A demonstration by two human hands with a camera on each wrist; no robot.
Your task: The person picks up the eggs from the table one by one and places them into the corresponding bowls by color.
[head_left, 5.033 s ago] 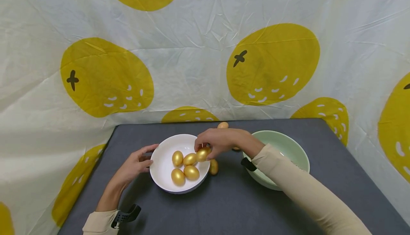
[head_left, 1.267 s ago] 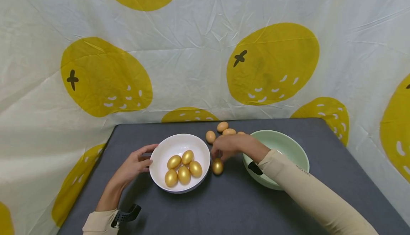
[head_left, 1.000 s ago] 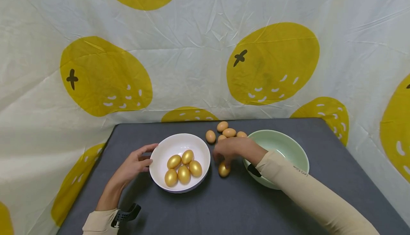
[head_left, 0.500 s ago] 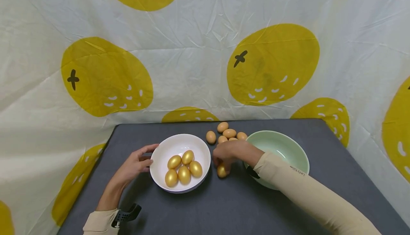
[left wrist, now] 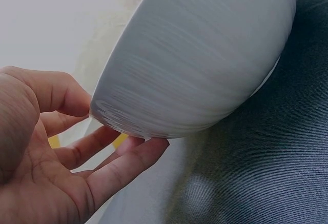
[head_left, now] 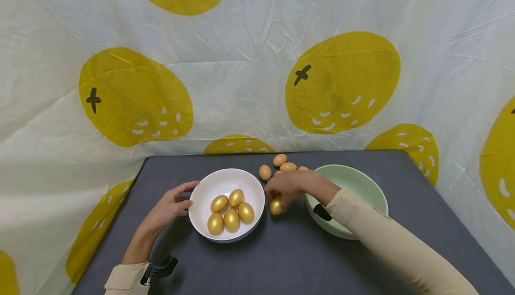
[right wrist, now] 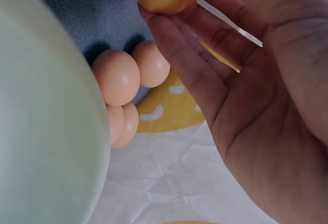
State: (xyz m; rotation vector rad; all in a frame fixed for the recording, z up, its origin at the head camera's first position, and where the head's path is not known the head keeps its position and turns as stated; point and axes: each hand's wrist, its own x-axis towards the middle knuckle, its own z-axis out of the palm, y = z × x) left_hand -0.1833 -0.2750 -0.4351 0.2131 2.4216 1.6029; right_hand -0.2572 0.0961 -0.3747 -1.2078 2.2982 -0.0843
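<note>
My left hand [head_left: 170, 203] rests against the left side of a white bowl [head_left: 201, 221]. In the left wrist view, relaxed fingertips [left wrist: 154, 147] touch the outside of the bowl, and the thumb meets its rim. Several shiny golden eggs [head_left: 231, 220] lie inside. Just right of this bowl, my right hand [head_left: 290, 185] holds another golden egg [head_left: 275, 206] in its fingers. The right wrist view shows that egg at the fingertips, cut off by the top edge. Whether it touches the table cannot be told.
Several brown eggs [head_left: 265, 172] lie on the dark cloth-covered table [head_left: 273, 259] behind the right hand, some partly hidden by it. A pale green bowl [head_left: 364, 187] stands at the right, under the right forearm. A fruit-print curtain [head_left: 241, 94] hangs behind.
Five seconds ago the right hand was over the white bowl's rim with a golden egg; the bowl now holds one more. The hand has since gripped another egg, shifting slightly up. Left hand unmoved.
</note>
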